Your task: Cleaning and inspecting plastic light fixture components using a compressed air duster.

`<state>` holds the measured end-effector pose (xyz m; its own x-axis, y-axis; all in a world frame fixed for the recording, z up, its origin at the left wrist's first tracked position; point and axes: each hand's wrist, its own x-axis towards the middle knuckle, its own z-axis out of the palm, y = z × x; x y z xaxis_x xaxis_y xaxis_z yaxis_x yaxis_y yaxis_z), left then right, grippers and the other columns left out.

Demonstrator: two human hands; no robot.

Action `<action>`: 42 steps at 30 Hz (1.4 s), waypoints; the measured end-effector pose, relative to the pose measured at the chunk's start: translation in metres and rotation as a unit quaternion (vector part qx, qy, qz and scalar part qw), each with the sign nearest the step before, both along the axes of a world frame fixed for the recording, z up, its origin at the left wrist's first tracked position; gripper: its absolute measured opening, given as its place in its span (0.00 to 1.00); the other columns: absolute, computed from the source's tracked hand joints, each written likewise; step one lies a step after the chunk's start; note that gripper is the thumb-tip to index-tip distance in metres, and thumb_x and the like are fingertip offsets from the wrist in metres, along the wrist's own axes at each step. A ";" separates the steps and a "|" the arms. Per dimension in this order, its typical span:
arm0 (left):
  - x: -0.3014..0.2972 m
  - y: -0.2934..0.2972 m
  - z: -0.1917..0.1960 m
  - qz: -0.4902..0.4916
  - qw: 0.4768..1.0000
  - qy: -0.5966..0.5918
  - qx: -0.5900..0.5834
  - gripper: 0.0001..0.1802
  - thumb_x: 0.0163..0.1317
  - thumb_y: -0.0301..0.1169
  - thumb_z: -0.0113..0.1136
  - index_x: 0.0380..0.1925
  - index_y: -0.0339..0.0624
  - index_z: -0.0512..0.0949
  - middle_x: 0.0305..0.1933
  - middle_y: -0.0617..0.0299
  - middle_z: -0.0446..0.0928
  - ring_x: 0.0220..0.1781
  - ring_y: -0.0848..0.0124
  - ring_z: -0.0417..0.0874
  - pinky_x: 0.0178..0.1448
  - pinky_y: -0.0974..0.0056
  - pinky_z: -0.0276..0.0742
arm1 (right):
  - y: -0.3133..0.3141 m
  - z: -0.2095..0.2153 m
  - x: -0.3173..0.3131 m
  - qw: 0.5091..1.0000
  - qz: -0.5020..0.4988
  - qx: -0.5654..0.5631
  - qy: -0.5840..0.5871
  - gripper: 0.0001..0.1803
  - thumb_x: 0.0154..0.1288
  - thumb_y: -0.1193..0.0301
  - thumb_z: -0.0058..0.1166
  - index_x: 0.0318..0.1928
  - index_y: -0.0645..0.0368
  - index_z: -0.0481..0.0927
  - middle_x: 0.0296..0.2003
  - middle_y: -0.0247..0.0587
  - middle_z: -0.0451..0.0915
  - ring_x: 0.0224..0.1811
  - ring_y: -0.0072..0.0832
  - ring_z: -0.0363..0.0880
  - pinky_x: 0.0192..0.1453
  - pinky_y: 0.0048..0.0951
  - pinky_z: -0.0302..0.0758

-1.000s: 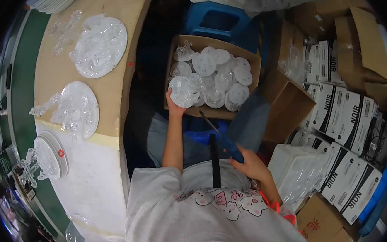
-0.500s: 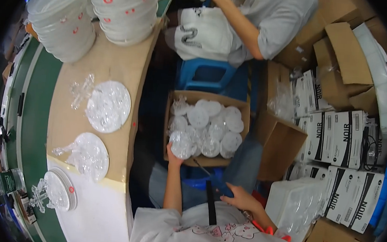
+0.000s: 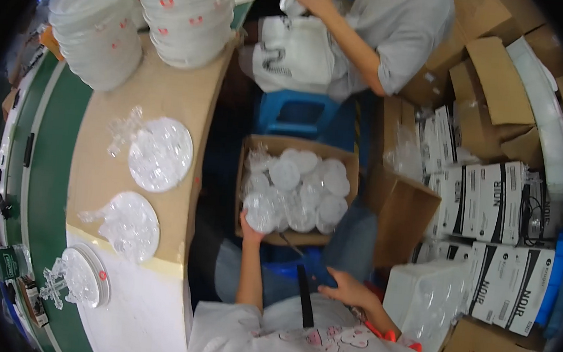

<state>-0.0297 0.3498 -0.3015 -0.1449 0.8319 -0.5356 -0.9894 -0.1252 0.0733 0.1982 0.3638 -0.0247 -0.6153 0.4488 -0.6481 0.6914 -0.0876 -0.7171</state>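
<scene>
My left hand (image 3: 251,228) grips the edge of a clear round plastic piece (image 3: 261,213) at the near left corner of an open cardboard box (image 3: 353,181). Several similar clear round pieces (image 3: 285,174) fill the box. My right hand (image 3: 346,290) is closed around a blue-handled tool (image 3: 319,269) over my lap. A thin metal shaft runs from the tool toward the held piece; its tip lies close to the piece, and whether they touch I cannot tell. The exact kind of tool does not show.
On the bench (image 3: 103,211) at left are white discs (image 3: 179,143) heaped with clear plastic parts, and stacked white tubs (image 3: 96,49). A co-worker (image 3: 398,39) sits ahead near a blue stool (image 3: 296,114). White cartons (image 3: 501,200) and a white foam box (image 3: 411,289) stand at right.
The whole view has shifted slightly. More of the co-worker's hands and a white round item show at the top. My hands keep nearly the same places and grips.
</scene>
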 end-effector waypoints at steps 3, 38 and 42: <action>-0.007 -0.001 0.003 0.010 0.998 -0.019 -0.050 0.32 0.53 0.49 0.40 0.55 0.45 0.65 0.57 0.53 0.66 0.58 0.52 0.67 0.60 0.45 0.62 | 0.003 0.017 -0.005 0.999 0.027 0.021 -0.024 0.23 0.55 0.67 0.54 0.48 0.68 0.68 0.38 0.49 0.76 0.41 0.29 0.74 0.48 0.27 0.68; -0.011 0.003 0.024 0.062 0.997 -0.013 -0.049 0.34 0.50 0.54 0.44 0.56 0.49 0.63 0.60 0.55 0.62 0.60 0.50 0.62 0.58 0.38 0.59 | -0.004 0.017 -0.018 1.000 -0.008 -0.001 0.001 0.19 0.52 0.66 0.54 0.43 0.63 0.71 0.27 0.52 0.76 0.29 0.44 0.76 0.35 0.33 0.69; -0.014 0.001 0.024 0.088 0.995 -0.016 -0.037 0.35 0.50 0.54 0.44 0.57 0.50 0.62 0.60 0.55 0.62 0.60 0.49 0.61 0.58 0.37 0.58 | -0.003 0.018 -0.018 0.999 -0.013 -0.020 -0.023 0.18 0.52 0.66 0.54 0.42 0.63 0.71 0.28 0.51 0.76 0.29 0.44 0.76 0.35 0.33 0.69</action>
